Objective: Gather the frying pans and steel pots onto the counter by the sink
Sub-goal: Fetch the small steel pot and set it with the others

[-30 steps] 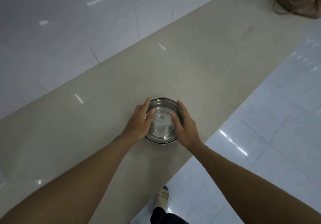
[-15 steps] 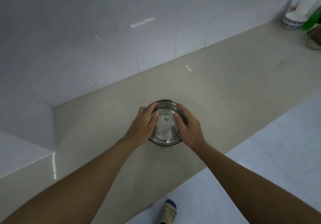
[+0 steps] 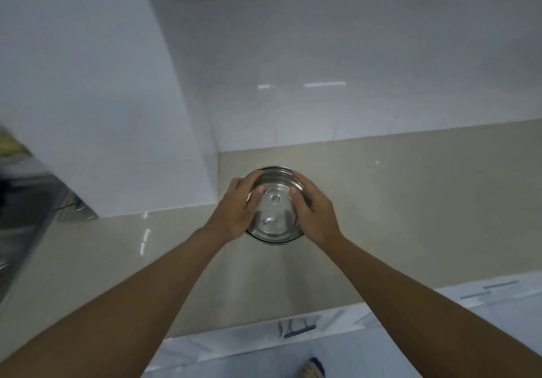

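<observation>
**Head view: one lidded steel pot in transit, placement not yet confirmed**

Head view, looking down over both forearms. One lidded steel pot (image 3: pixel 274 207) seen, carried between two hands over the beige counter (image 3: pixel 410 201). Left hand (image 3: pixel 234 213) wrapped round the pot's left side, thumb lying across the glass lid (image 3: pixel 274 216). Right hand (image 3: pixel 315 213) wrapped round the right side, thumb likewise pressed on the lid beside the knob (image 3: pixel 275 198). Both hands closed firmly on the pot; no free fingers.

Position relative to the pot: counter directly beneath and extending right; white tiled wall (image 3: pixel 352 98) behind; a white wall corner (image 3: pixel 132 113) just left. Further left of the pot, past that corner, a blurred dark metallic surface (image 3: pixel 35 201), possibly the sink area, not identifiable with certainty. Nearer than the pot, pale floor tiles (image 3: pixel 381 342) and a socked foot (image 3: pixel 313 369).

Cannot tell whether the pot's base touches the counter or hangs just above it.

Assessment of progress: one pot under way, judged not yet delivered, since still gripped on both sides. No frying pans visible anywhere. No other pots visible on the counter. Number of items already gathered, and number outstanding, not determinable from this view. Remaining, at minimum: set down this pot at the sink end and release it.
</observation>
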Demonstrator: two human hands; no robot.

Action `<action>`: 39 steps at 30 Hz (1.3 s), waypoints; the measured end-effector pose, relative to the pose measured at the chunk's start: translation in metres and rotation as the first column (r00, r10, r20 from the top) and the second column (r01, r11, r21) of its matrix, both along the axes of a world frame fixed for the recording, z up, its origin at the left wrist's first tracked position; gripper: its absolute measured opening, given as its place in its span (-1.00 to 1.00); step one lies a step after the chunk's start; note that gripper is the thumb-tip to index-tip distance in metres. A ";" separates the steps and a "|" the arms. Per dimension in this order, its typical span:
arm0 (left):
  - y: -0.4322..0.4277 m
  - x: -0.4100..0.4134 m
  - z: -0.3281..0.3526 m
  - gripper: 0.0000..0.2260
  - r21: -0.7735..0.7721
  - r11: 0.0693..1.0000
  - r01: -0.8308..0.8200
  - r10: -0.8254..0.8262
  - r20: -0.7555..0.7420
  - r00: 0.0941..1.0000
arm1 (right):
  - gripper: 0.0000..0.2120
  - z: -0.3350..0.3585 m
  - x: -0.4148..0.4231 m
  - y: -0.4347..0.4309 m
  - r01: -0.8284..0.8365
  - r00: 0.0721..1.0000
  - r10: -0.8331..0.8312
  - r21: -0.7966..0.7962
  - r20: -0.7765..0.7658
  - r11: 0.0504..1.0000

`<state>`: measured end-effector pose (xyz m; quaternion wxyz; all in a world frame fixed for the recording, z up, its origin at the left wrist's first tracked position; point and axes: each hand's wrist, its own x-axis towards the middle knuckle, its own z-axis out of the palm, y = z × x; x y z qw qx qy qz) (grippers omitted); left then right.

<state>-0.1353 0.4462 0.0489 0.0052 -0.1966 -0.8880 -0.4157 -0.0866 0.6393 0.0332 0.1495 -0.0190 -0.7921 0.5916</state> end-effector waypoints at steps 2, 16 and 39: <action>-0.044 0.014 0.009 -0.64 0.003 0.999 -0.053 0.053 -0.014 0.998 | -0.63 0.008 0.002 -0.041 -0.059 0.998 0.059 -0.009 -0.005 0.998; -0.295 0.094 0.027 -0.62 -0.016 0.877 -0.481 0.481 -0.011 0.877 | -0.66 0.035 0.003 -0.292 -0.439 0.897 0.439 -0.015 0.041 0.898; -0.607 0.155 0.031 -0.63 -0.114 0.412 -0.904 0.911 0.082 0.404 | -0.65 0.019 -0.050 -0.681 -0.901 0.429 0.895 -0.015 0.124 0.434</action>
